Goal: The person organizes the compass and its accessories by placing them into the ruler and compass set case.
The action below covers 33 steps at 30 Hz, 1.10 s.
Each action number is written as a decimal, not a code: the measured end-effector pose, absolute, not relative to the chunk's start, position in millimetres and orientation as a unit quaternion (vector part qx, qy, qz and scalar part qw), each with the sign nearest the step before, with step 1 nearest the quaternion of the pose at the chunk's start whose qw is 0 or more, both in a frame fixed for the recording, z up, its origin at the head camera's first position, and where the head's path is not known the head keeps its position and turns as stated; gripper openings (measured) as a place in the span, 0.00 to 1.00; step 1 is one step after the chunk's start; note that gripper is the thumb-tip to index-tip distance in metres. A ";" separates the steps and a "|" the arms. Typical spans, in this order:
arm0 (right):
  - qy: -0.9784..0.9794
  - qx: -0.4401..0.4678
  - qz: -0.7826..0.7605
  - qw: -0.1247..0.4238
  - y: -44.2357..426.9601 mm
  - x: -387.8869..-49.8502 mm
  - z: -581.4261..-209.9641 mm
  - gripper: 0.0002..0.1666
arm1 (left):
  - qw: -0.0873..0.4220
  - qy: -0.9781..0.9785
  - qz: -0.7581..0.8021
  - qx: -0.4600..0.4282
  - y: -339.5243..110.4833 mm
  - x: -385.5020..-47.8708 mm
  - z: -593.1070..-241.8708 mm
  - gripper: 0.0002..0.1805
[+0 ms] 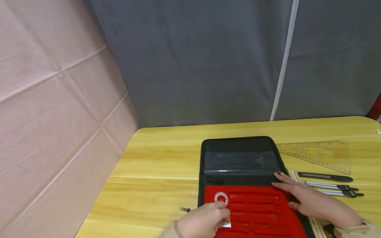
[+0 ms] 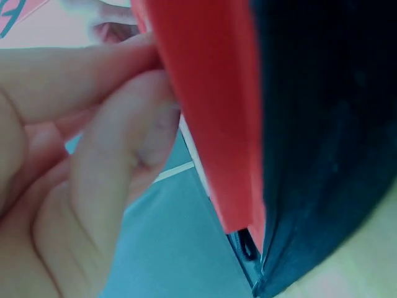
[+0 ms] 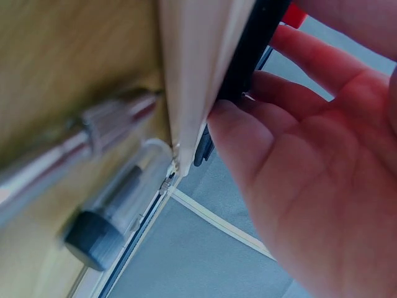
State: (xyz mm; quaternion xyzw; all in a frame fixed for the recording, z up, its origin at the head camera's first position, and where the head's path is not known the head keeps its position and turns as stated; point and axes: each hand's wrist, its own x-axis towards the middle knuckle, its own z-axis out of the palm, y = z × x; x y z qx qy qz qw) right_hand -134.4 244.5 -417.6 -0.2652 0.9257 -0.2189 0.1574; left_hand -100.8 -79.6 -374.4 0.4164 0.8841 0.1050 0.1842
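A black zip case [image 1: 200, 172] lies unfolded on the table, with a red moulded tray [image 1: 256, 198] in its near half. Over the tray's left side is my left hand [image 1: 205, 219], fingers bent, fingertips down at the tray. A white ring with markings [image 1: 218, 193] shows just above those fingertips, and a small white and silver piece [image 1: 227, 224] beneath them. Whether they pinch anything is hidden; the left wrist view shows thumb and finger meeting at the red tray [image 2: 198, 124]. My right hand [image 1: 312, 200] rests across the case's right edge, its fingers extended.
Pale wooden sticks [image 1: 293, 175] lie along the case's right side. Farther right are a clear set square [image 1: 321, 153], a black pen-like tool [image 1: 324, 177] and two silver compasses [image 1: 324, 185]. A clear tube with a black cap [image 3: 96, 239] lies near my right wrist.
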 end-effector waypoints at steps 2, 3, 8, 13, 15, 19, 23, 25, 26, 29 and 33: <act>0.925 -0.266 -0.221 0.160 245.8 -134.7 -416.3 0.33 | 0.186 0.882 0.111 0.418 -80.1 -101.8 -373.8 0.13; 0.924 -0.266 -0.222 0.161 246.5 -134.8 -415.6 0.33 | 0.186 0.881 0.113 0.420 -80.4 -102.4 -373.2 0.13; 0.924 -0.261 -0.226 0.164 246.6 -133.7 -417.1 0.33 | 0.181 0.870 0.121 0.442 -85.0 -104.8 -369.6 0.14; 0.925 -0.263 -0.223 0.161 246.5 -134.5 -416.7 0.33 | 0.171 0.869 0.161 0.435 -98.6 -115.0 -357.8 0.13; 0.925 -0.263 -0.221 0.160 246.3 -135.0 -416.6 0.33 | 0.159 0.879 0.176 0.413 -107.6 -119.5 -352.6 0.12; 0.925 -0.264 -0.222 0.162 246.2 -135.1 -417.5 0.33 | 0.134 0.901 0.198 0.361 -125.9 -125.8 -345.3 0.11; 0.925 -0.265 -0.221 0.160 247.1 -134.8 -418.7 0.33 | 0.146 0.919 0.200 0.306 -139.6 -131.4 -341.8 0.11; 0.925 -0.266 -0.221 0.159 247.6 -135.0 -419.4 0.33 | 0.159 0.924 0.196 0.286 -144.6 -133.6 -342.7 0.10; 0.925 -0.267 -0.220 0.157 247.8 -135.1 -419.7 0.33 | 0.165 0.926 0.194 0.279 -146.3 -134.5 -343.9 0.10; 0.925 -0.269 -0.219 0.154 248.3 -135.1 -420.2 0.33 | 0.188 0.925 0.197 0.266 -149.1 -137.0 -350.3 0.11; 0.926 -0.270 -0.218 0.151 247.6 -135.0 -419.5 0.33 | 0.222 0.922 0.195 0.252 -149.8 -139.2 -358.7 0.14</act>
